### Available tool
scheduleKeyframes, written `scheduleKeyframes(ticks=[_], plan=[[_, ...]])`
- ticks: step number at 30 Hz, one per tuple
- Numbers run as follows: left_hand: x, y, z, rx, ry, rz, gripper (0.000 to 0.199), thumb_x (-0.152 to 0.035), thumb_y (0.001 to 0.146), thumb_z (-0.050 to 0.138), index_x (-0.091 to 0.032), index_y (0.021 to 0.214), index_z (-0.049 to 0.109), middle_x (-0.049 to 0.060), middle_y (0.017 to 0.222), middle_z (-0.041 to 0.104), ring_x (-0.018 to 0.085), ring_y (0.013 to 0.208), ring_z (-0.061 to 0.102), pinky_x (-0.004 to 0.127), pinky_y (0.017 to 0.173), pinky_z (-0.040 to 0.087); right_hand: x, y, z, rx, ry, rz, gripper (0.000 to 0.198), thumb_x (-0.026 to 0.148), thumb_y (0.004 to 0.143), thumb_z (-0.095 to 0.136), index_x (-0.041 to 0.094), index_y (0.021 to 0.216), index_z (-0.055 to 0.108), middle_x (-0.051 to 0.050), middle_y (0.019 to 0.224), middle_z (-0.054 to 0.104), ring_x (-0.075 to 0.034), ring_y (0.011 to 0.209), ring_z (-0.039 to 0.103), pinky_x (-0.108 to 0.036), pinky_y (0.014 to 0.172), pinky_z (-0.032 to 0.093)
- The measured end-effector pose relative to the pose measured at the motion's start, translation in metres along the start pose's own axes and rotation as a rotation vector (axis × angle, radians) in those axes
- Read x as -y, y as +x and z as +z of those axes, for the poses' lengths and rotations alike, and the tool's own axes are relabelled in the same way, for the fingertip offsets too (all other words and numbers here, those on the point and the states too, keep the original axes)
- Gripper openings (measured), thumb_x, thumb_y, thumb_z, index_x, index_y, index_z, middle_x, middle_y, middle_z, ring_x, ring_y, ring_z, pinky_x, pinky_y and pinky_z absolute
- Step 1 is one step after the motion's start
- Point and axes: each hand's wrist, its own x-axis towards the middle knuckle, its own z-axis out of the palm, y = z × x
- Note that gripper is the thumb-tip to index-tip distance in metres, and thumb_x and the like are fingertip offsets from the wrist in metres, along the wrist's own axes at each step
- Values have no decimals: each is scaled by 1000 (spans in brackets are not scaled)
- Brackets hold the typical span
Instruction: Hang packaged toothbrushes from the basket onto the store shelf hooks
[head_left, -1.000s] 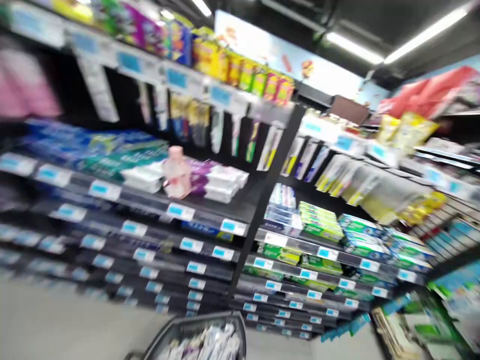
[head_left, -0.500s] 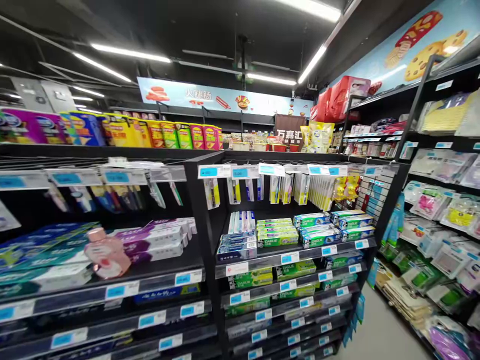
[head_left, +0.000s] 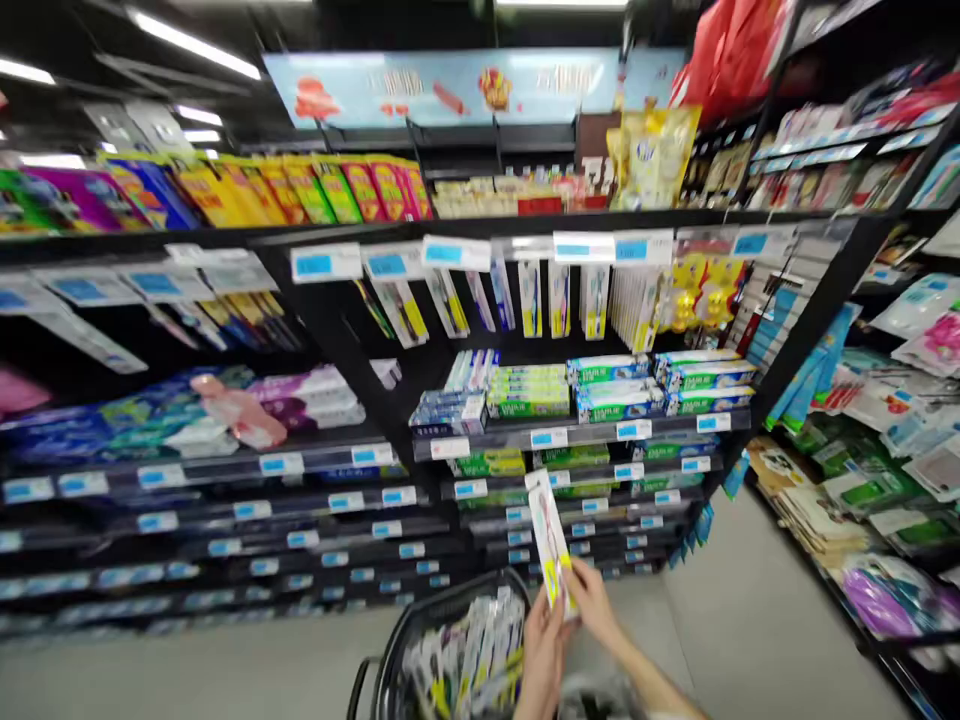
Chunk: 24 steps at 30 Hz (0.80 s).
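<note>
A packaged toothbrush (head_left: 548,525) with a white pack and a yellow lower end stands slanted in front of the shelves. My left hand (head_left: 543,640) grips its bottom end from the left. From the right, the fingers of my right hand (head_left: 591,602) pinch the same lower part. Just left of my hands is a black shopping basket (head_left: 396,640). Inside it lie several packaged toothbrushes (head_left: 469,650), loosely piled. My left forearm covers part of the basket's right side.
Toothbrush packs (head_left: 592,302) hang from hooks on the rack ahead, above stacked toothpaste boxes (head_left: 529,390). A pink bottle (head_left: 238,410) sits on the left shelf. Grey floor (head_left: 712,620) runs toward the right-hand shelving, where bagged goods (head_left: 870,500) hang.
The view has tipped downward. Both hands, the held packaged toothbrush and the basket have come into view at the bottom; none of them showed before.
</note>
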Motion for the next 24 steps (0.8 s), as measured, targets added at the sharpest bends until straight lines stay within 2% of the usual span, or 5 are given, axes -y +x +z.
scheduleKeyframes(ticks=[3, 6, 11, 15, 24], plan=[[8, -26, 32, -140, -402, 6, 86, -64, 71, 81, -23, 142, 55, 19, 127, 71, 37, 119, 68, 50, 94, 60, 11, 8, -32, 5, 30, 13, 44, 59, 83, 66, 17, 78, 73, -3, 70, 64, -17, 65, 53, -29, 62, 45], [2, -20, 54, -187, -556, 28, 81, -43, 66, 92, -14, 133, 57, 16, 105, 78, 29, 94, 76, 42, 88, 62, 13, 13, -55, -12, 39, 51, 45, 62, 85, 64, 17, 83, 71, -1, 71, 60, -14, 63, 46, -26, 58, 39], [-2, -11, 77, -151, -560, 28, 69, -37, 68, 91, -13, 126, 61, 14, 100, 79, 24, 83, 75, 35, 75, 64, 14, 5, -80, -78, 67, 37, 46, 63, 86, 64, 17, 80, 67, -1, 71, 57, -14, 63, 44, -26, 58, 38], [1, -10, 84, -112, -502, -4, 76, -39, 66, 92, -11, 130, 63, 13, 95, 79, 24, 79, 74, 35, 71, 64, 11, 2, -91, -130, 99, 23, 47, 63, 85, 65, 17, 79, 66, 0, 67, 54, -13, 61, 42, -25, 55, 36], [8, 2, 68, -83, -413, -54, 78, -56, 55, 94, -10, 116, 77, 16, 86, 79, 27, 71, 74, 32, 61, 58, 1, 15, -75, -298, 228, 43, 49, 65, 79, 73, 17, 79, 66, 2, 64, 51, -12, 59, 42, -25, 54, 37]])
